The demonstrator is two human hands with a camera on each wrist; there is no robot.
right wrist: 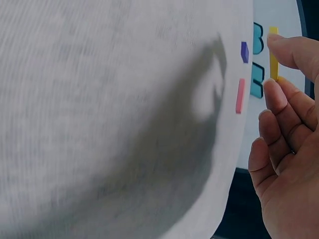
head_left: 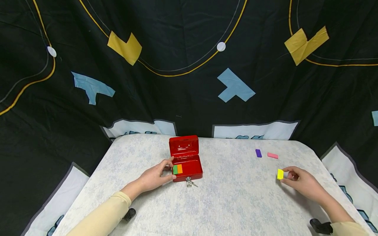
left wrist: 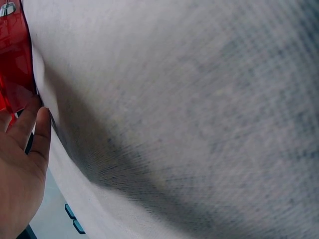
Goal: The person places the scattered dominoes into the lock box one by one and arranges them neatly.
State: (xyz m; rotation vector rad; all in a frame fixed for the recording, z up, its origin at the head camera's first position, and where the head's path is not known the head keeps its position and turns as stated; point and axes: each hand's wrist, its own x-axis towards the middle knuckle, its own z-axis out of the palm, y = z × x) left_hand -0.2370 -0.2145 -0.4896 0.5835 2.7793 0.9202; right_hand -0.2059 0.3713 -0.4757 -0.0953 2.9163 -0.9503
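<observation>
A red cash box (head_left: 193, 167) stands with its lid (head_left: 184, 146) raised. Inside, along the left wall, lie a green block (head_left: 175, 169) and an orange block (head_left: 180, 168) side by side. My left hand (head_left: 154, 176) rests at the box's left side, thumb near the front corner and fingers extended toward the back; the left wrist view shows those fingers (left wrist: 42, 129) fairly straight against the red wall. Over the table's right part, my right hand (head_left: 304, 183) pinches a thin yellow block (head_left: 280, 174) between thumb and fingers, seen edge-on in the right wrist view.
Beyond the right hand, a purple block (head_left: 258, 153) and a pink block (head_left: 273, 155) lie flat on the pale tabletop (head_left: 230, 196). Keys (head_left: 192, 184) hang from the lock at the box's front. A dark patterned curtain (head_left: 183, 98) closes off the back.
</observation>
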